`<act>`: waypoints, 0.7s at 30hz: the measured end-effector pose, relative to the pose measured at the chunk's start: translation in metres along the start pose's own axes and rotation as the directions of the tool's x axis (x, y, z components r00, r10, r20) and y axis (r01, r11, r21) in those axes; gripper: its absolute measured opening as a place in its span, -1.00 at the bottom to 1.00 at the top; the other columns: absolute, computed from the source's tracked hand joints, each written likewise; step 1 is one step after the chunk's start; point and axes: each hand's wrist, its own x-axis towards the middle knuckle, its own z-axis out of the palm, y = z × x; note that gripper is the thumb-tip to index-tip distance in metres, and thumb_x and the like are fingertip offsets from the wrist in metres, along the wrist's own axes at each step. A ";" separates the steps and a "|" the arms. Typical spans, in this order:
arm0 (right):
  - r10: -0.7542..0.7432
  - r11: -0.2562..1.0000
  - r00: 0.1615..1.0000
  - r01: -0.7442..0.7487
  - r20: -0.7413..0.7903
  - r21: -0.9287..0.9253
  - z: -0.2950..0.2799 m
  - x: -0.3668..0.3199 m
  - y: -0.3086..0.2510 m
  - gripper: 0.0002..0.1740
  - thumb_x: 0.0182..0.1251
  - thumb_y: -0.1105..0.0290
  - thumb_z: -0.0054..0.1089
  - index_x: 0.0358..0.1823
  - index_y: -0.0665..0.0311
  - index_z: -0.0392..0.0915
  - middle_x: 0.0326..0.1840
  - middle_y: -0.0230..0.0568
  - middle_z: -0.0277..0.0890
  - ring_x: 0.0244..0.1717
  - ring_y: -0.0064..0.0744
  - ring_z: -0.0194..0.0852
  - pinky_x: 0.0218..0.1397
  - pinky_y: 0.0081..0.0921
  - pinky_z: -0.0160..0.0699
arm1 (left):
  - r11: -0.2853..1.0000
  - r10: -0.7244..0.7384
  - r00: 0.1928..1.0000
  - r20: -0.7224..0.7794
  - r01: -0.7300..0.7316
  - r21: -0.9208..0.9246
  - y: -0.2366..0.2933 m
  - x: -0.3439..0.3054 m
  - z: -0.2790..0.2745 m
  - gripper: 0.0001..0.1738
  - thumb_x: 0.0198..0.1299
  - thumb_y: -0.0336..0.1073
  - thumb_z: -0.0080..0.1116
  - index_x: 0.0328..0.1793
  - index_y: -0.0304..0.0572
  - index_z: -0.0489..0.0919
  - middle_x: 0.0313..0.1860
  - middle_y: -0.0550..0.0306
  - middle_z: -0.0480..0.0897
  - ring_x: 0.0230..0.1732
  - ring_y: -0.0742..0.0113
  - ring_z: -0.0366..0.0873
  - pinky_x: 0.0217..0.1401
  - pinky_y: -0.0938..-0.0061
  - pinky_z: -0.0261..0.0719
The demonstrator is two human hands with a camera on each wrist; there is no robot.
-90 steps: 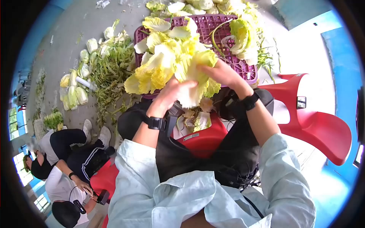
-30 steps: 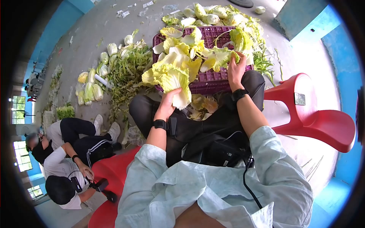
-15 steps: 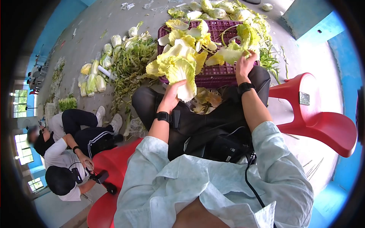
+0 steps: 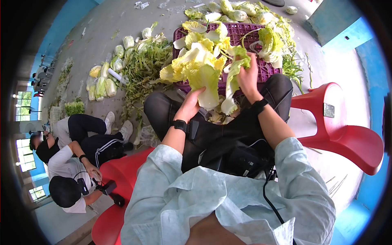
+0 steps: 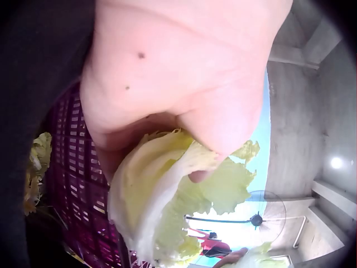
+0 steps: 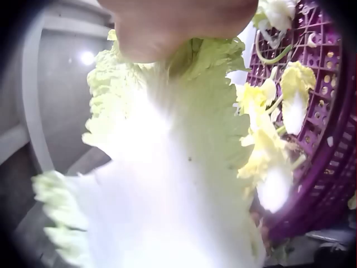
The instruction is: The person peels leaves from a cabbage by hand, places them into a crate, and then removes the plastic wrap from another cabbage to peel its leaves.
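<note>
In the head view my left hand (image 4: 190, 105) grips the base of a yellow-green napa cabbage leaf (image 4: 204, 81). The left wrist view shows the thumb and fingers curled round pale leaf (image 5: 150, 190). My right hand (image 4: 249, 76) pinches a second cabbage leaf (image 4: 232, 83) by its frilly green end. Its broad white rib (image 6: 150, 206) hangs downward, large in the right wrist view. Both hands are over the near side of a purple plastic crate (image 4: 241, 30). Loose yellow leaves (image 4: 196, 51) lie heaped on the crate, just beyond the left hand.
Another cut cabbage piece (image 4: 269, 43) lies on the crate's right side. Whole cabbages (image 4: 237, 14) line its far side. A pile of green trimmings (image 4: 145, 63) is to the left, near bagged cabbages (image 4: 100, 81). A red chair (image 4: 326, 118) stands right; another person (image 4: 75, 171) sits left.
The right hand has drawn its leaf inward from the crate's right side, and the leaf has swung from sideways to hanging. The left hand keeps its hold, its leaf turned slightly.
</note>
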 end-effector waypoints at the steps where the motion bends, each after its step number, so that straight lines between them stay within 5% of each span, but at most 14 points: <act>1: 0.040 0.999 0.999 -0.039 0.031 -0.015 0.006 -0.008 -0.014 -0.64 0.35 0.60 0.08 0.17 0.26 0.41 -0.12 0.15 0.72 -0.06 0.12 0.75 -0.04 -0.20 0.66 | 1.000 -0.004 1.000 0.023 0.004 0.002 -0.003 0.001 0.002 -0.54 0.49 -0.23 0.13 0.42 -0.27 0.52 0.24 0.08 0.69 0.21 0.22 0.67 0.33 0.28 0.59; 5: 0.003 0.997 0.985 0.010 0.170 -0.077 0.022 -0.024 -0.009 -0.52 0.28 0.64 0.14 0.23 0.27 0.32 -0.12 0.21 0.69 -0.03 0.29 0.69 0.02 -0.13 0.64 | 0.996 -0.069 0.987 0.143 0.076 -0.045 -0.014 0.002 -0.003 -0.52 0.55 -0.13 0.04 0.46 -0.21 0.50 0.32 0.12 0.65 0.32 0.26 0.60 0.45 0.30 0.50; 6: 0.030 0.996 0.979 -0.012 0.200 -0.091 0.022 -0.025 -0.009 -0.48 0.26 0.62 0.19 0.25 0.28 0.32 -0.08 0.23 0.68 -0.02 0.35 0.66 0.06 -0.09 0.64 | 0.998 -0.015 0.976 0.218 0.029 -0.061 -0.013 -0.002 0.002 -0.41 0.56 0.08 0.02 0.49 -0.17 0.47 0.38 0.12 0.61 0.34 0.22 0.59 0.48 0.26 0.49; 10: -0.074 0.979 0.960 0.122 0.272 -0.164 0.026 -0.029 -0.012 -0.45 0.28 0.50 0.32 0.28 0.27 0.36 -0.03 0.27 0.66 0.04 0.35 0.65 0.09 -0.01 0.63 | 0.989 -0.002 0.990 0.144 0.023 -0.148 0.004 -0.016 0.029 -0.21 0.47 0.32 0.08 0.58 -0.09 0.39 0.44 0.15 0.56 0.40 0.21 0.54 0.51 0.19 0.45; 14: 0.054 0.994 0.904 -0.008 0.423 -0.111 0.021 -0.025 -0.015 -0.52 0.36 0.40 0.30 0.29 0.22 0.44 0.03 0.26 0.67 0.12 0.27 0.66 0.15 -0.06 0.63 | 0.993 -0.114 0.979 0.171 0.113 0.020 -0.005 -0.007 0.013 -0.27 0.42 0.12 0.30 0.54 -0.11 0.42 0.37 0.15 0.61 0.35 0.27 0.58 0.46 0.24 0.51; 18: -0.010 0.988 0.881 0.082 0.473 -0.134 0.018 -0.020 -0.009 -0.47 0.36 0.37 0.31 0.32 0.30 0.42 0.08 0.24 0.65 0.13 0.30 0.63 0.17 -0.04 0.61 | 0.997 -0.073 0.986 0.147 0.067 0.047 -0.008 -0.004 0.006 -0.53 0.41 -0.22 0.26 0.38 -0.23 0.56 0.21 0.12 0.71 0.19 0.28 0.68 0.31 0.30 0.61; 21: -0.213 0.866 0.913 0.342 0.349 -0.364 0.018 -0.021 0.001 -0.37 0.35 0.32 0.36 0.38 0.39 0.37 0.16 0.17 0.59 0.23 0.13 0.58 0.30 -0.14 0.52 | 0.998 -0.060 0.992 0.113 0.059 0.012 -0.007 -0.001 0.002 -0.55 0.37 -0.29 0.26 0.34 -0.26 0.58 0.14 0.10 0.73 0.13 0.29 0.71 0.21 0.31 0.66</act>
